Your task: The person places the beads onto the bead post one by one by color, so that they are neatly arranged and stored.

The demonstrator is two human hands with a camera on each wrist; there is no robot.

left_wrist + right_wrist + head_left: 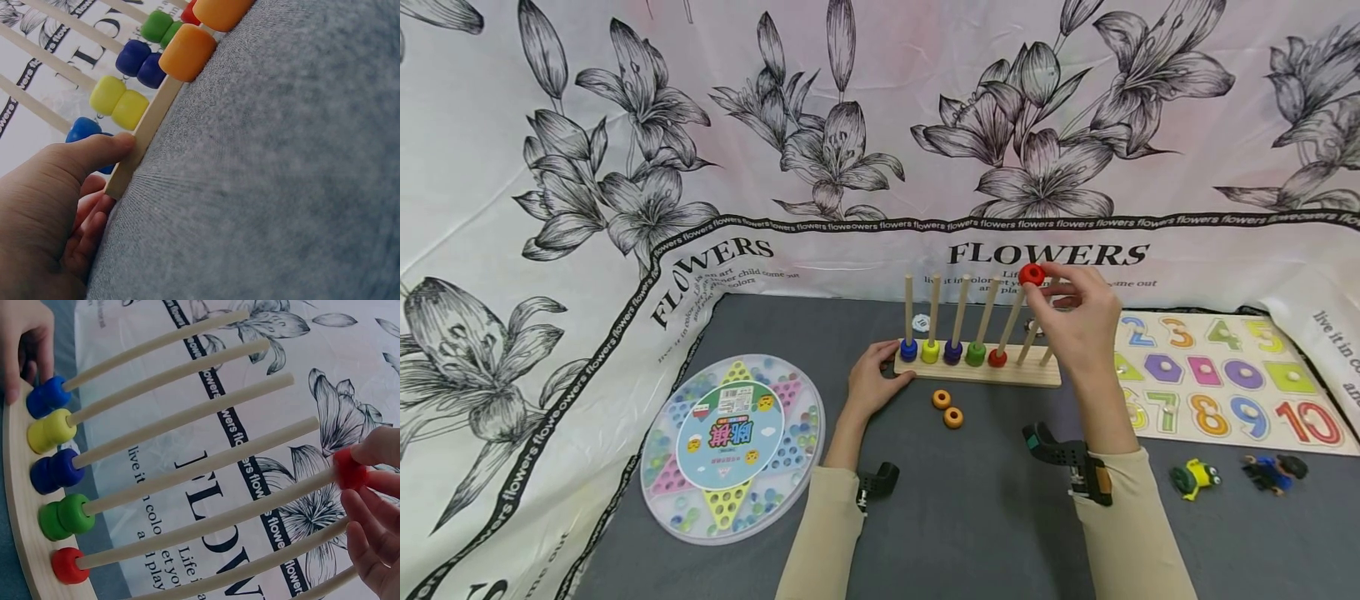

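Note:
A wooden peg rack (977,372) with several upright pegs stands on the table. Blue beads (908,351), yellow beads (930,352), dark blue beads (952,353) and green beads (976,354) sit in pairs at the foot of the first pegs. One red bead (70,565) lies low on the fifth peg. My left hand (872,382) grips the rack's left end, thumb on the front edge, fingers behind. Between thumb and fingertips, my right hand (1078,321) pinches another red bead (350,469), right at the fifth peg's tip. Two orange beads (947,408) lie before the rack.
At the left lies a round Chinese checkers board (805,467) with marbles. A wooden number puzzle board (1232,427) is on the right, with a green-and-yellow toy figure (1197,477) and a blue-clad toy figure (1276,473) in front. Flower-printed cloth (865,258) hangs behind the rack.

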